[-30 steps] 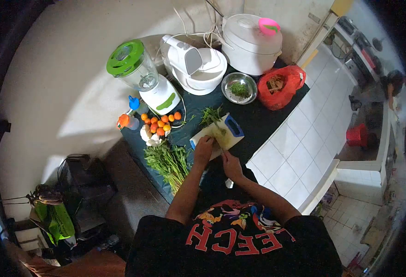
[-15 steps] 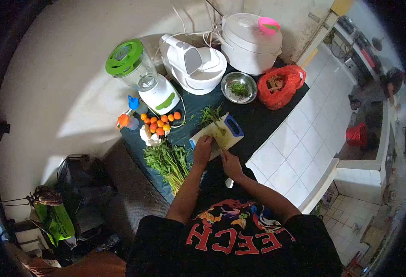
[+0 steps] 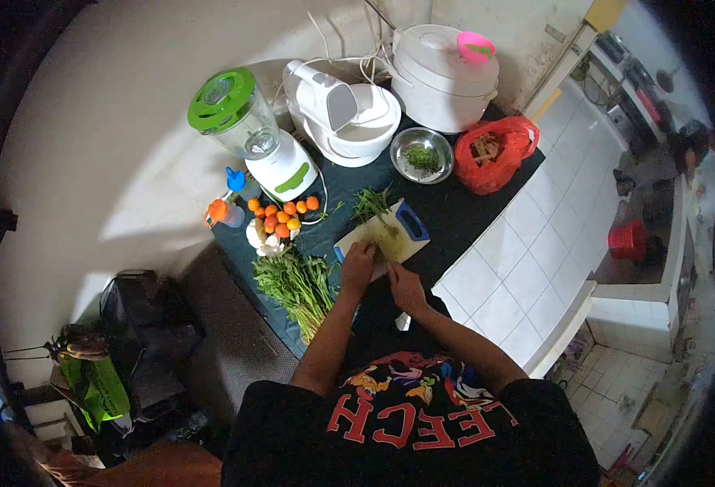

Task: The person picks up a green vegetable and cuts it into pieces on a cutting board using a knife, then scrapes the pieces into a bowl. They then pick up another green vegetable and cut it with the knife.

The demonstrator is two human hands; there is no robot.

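A white cutting board with blue ends (image 3: pixel 413 221) lies on the dark-covered table, with chopped greens (image 3: pixel 387 236) spread over its middle. My left hand (image 3: pixel 358 265) is closed at the board's left part, fingertips pressed on green stems that it mostly hides. In my right hand (image 3: pixel 407 286), fingers wrap the handle of a knife (image 3: pixel 384 260); its blade is hardly visible and points toward the left fingers. Leafy trimmings (image 3: pixel 370 203) rest at the board's far edge. Left of my left forearm lies a large bunch of leafy greens (image 3: pixel 296 292).
Orange tomatoes (image 3: pixel 282 217), garlic (image 3: pixel 265 240) and a blender (image 3: pixel 280 166) stand at the left. Behind the board are a steel bowl with chopped greens (image 3: pixel 399 169), a mixer (image 3: pixel 325 97), a white lidded pot (image 3: pixel 438 89) and a red plastic bag (image 3: pixel 487 174).
Both hands stay nearly in place, the right shifting very slightly at the board's near edge. The chopped greens beside the left fingertips look a little more spread out.
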